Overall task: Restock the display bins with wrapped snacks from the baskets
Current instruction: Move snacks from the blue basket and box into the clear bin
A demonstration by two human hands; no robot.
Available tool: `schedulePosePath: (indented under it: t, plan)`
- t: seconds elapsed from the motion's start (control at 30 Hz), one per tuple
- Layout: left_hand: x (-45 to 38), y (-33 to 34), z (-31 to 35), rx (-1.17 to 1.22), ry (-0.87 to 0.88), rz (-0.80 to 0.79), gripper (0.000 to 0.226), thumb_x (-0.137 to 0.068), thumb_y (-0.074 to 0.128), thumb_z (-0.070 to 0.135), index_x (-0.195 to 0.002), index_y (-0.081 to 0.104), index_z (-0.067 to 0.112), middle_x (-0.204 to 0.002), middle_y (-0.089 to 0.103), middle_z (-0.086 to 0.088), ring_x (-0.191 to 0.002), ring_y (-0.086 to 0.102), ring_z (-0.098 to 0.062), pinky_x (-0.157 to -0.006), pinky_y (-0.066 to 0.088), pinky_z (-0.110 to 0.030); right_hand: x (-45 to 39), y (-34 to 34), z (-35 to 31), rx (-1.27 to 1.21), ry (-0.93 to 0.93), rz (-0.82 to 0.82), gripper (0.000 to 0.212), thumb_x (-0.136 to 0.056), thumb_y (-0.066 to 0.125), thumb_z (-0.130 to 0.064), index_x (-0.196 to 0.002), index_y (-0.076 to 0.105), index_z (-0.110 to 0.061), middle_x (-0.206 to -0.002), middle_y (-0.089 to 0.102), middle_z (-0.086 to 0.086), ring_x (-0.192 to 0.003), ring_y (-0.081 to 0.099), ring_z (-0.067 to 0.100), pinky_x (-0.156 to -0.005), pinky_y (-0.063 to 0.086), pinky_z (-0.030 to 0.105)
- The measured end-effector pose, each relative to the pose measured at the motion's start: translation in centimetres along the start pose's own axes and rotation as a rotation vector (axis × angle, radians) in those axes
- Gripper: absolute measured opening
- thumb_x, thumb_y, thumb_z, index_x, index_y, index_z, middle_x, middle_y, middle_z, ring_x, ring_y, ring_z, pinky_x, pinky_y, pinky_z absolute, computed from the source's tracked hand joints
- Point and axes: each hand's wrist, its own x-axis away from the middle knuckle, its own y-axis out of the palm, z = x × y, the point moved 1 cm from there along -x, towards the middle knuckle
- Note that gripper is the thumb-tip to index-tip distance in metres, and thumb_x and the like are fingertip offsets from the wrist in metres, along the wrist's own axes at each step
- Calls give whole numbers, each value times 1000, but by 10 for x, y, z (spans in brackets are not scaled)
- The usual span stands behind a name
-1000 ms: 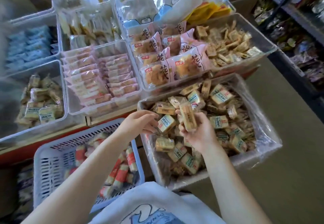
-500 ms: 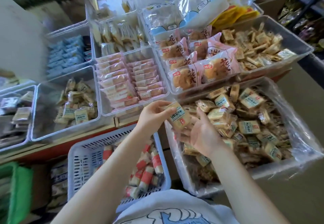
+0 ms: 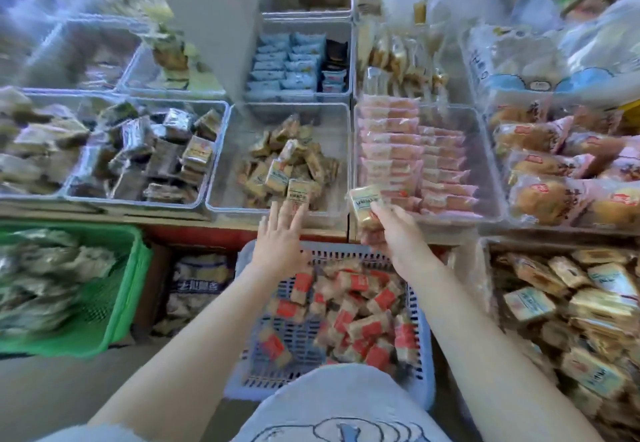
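Head view: right hand round wrapped snack, long axis upright.

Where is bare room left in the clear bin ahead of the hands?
The clear bin has bare floor along its left wall and far edge. The tan wrapped snacks crowd its middle and right. The pink packs' bin is full.

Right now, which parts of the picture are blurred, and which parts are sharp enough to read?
Head view: the left side smears with motion blur, worst at the green basket and the far bins; the wide lens bends the bin rows outward. The left hand, the right hand and its snack are sharper, but the label print is still unreadable.
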Motion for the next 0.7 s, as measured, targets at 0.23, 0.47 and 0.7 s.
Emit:
schedulePosePath:
  t: [0.23, 0.47, 0.7]
  plan:
    - [-4, 12, -19, 57, 80, -27, 107, -89, 65, 50, -158, -15, 29, -164, -25, -7, -150, -27, -29, -123, 0, -48, -48, 74, -23, 203, -37, 35, 32, -97, 61, -33, -120, 53, -14, -105, 73, 10, -72, 70, 22, -57, 55, 33]
    - [0, 0, -15, 201, 19, -32, 93, -92, 64, 36, -161, 3, 28, -168, -11, -6, -153, -17, -28, -123, 14, -48, -4, 35, -2, 288, -22, 65, 15, -103, 51, -15, -102, 65, -10, -87, 69, 11, -70, 66, 22, -69, 57, 37]
    - [26, -23, 90, 567, 73, 76, 30, -99, 55, 26, -127, 61, 15, -123, 61, -4, -111, 57, -24, -90, 48, -39, 53, -98, 49, 534, -108, 327, 13, -99, 54, -18, -90, 64, -20, -88, 69, 2, -81, 67, 21, -75, 54, 37]
